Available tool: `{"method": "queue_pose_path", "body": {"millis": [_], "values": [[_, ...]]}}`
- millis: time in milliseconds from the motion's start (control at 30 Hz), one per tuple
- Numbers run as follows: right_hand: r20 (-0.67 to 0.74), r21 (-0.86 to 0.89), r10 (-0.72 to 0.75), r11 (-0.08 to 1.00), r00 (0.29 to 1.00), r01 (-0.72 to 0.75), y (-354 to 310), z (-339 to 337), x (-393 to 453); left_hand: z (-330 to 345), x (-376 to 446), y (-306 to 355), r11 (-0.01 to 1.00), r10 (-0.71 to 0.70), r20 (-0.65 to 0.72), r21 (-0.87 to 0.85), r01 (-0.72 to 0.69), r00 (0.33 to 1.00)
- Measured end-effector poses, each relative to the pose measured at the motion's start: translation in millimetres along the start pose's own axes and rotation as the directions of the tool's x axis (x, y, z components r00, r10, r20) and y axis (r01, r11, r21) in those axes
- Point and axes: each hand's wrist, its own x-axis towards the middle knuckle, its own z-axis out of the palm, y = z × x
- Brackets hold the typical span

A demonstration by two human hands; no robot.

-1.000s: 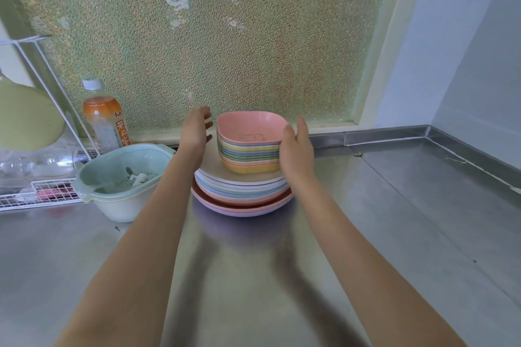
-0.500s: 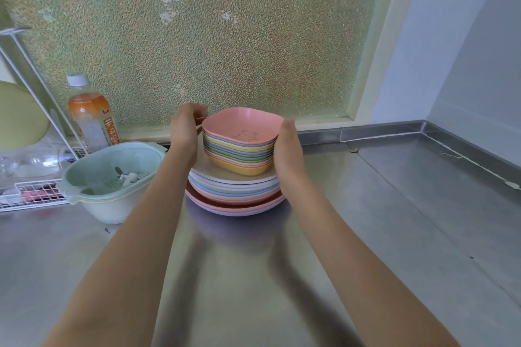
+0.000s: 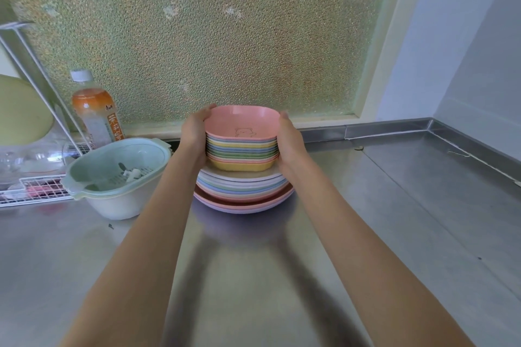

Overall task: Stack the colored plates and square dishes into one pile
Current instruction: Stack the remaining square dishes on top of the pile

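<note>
Head view of a steel worktop [image 3: 366, 248] below a textured glass pane [image 3: 225, 36]. Near the back of the worktop, at centre, a pile of round colored plates [image 3: 244, 191] rests flat, its lowest plate lilac and its uppermost pale. A nested stack of square dishes [image 3: 242, 151] stands directly above this pile; the topmost dish is pink with a small bear outline drawn inside, and the lowest is yellow. Whether the yellow dish touches the uppermost plate or is held just clear of it cannot be told. The left hand [image 3: 194, 135] presses against the left side of the square dishes, fingers curled round the far left corner of the pink rim; the right hand [image 3: 290, 141] presses against the right side, thumb at the rim. The grip of each hand is thus closed around the stack, clamping it between the two palms. Both bare forearms reach in from the lower edge. To the left of the plates, close but apart, stands a mint green colander bowl [image 3: 118, 177] set in a white bowl. Behind it stands an orange drink bottle [image 3: 95, 113] with a white cap, upright, beside a white wire rack [image 3: 33, 191].
</note>
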Motion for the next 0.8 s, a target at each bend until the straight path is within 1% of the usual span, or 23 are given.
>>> {"method": "queue_pose_path", "body": {"millis": [100, 267, 400, 433, 467, 500, 533, 567, 600, 633, 667, 733, 767, 800], "values": [[0.001, 0.005, -0.013, 1.000, 1.000, 0.013, 0, 1, 2, -1, -1, -2, 1.000, -0.019, -0.018, -0.005, 0.019, 1.000], [-0.002, -0.025, -0.024, 0.999, 1.000, 0.024, 0, 1, 8, 1, -6, -3, 1.000, 0.014, -0.071, -0.008, -0.014, 0.997], [0.019, -0.084, -0.061, 0.994, 0.998, 0.062, -3, -2, 11, 4, -13, -1, 1.000, 0.028, -0.084, 0.012, -0.027, 0.996], [0.012, -0.112, -0.096, 0.989, 0.995, 0.097, -4, -3, 10, 5, -13, 1, 0.999, 0.037, -0.103, 0.016, -0.036, 0.994], [-0.005, -0.127, -0.168, 0.978, 0.986, 0.166, -3, -7, 8, 4, -14, 2, 0.997, 0.070, -0.142, 0.036, -0.065, 0.987], [-0.038, -0.131, -0.268, 0.956, 0.963, 0.261, -1, -13, 6, 1, -17, 2, 0.989, 0.136, -0.198, 0.079, -0.122, 0.971], [-0.092, -0.130, -0.362, 0.928, 0.927, 0.350, 3, -21, 2, -4, -24, 0, 0.970, 0.228, -0.257, 0.142, -0.197, 0.939], [-0.159, -0.125, -0.424, 0.904, 0.892, 0.408, 9, -30, -1, -9, -33, -5, 0.940, 0.323, -0.307, 0.214, -0.266, 0.895], [-0.220, -0.114, -0.440, 0.898, 0.871, 0.425, 18, -39, -3, -16, -42, -13, 0.907, 0.397, -0.333, 0.287, -0.309, 0.855], [-0.260, -0.101, -0.409, 0.912, 0.875, 0.397, 28, -46, -4, -21, -50, -24, 0.879, 0.440, -0.335, 0.350, -0.324, 0.833], [-0.271, -0.080, -0.338, 0.941, 0.901, 0.329, 39, -50, -4, -26, -57, -36, 0.862, 0.453, -0.319, 0.396, -0.317, 0.832], [-0.219, -0.028, -0.146, 0.989, 0.965, 0.144, 58, -49, -4, -29, -65, -59, 0.860, 0.413, -0.282, 0.435, -0.268, 0.866], [-0.180, -0.023, -0.088, 0.996, 0.980, 0.085, 64, -45, -4, -28, -67, -67, 0.864, 0.392, -0.273, 0.436, -0.250, 0.879], [-0.150, -0.039, -0.074, 0.997, 0.986, 0.069, 68, -42, -6, -28, -67, -74, 0.867, 0.382, -0.266, 0.435, -0.243, 0.885]]}}
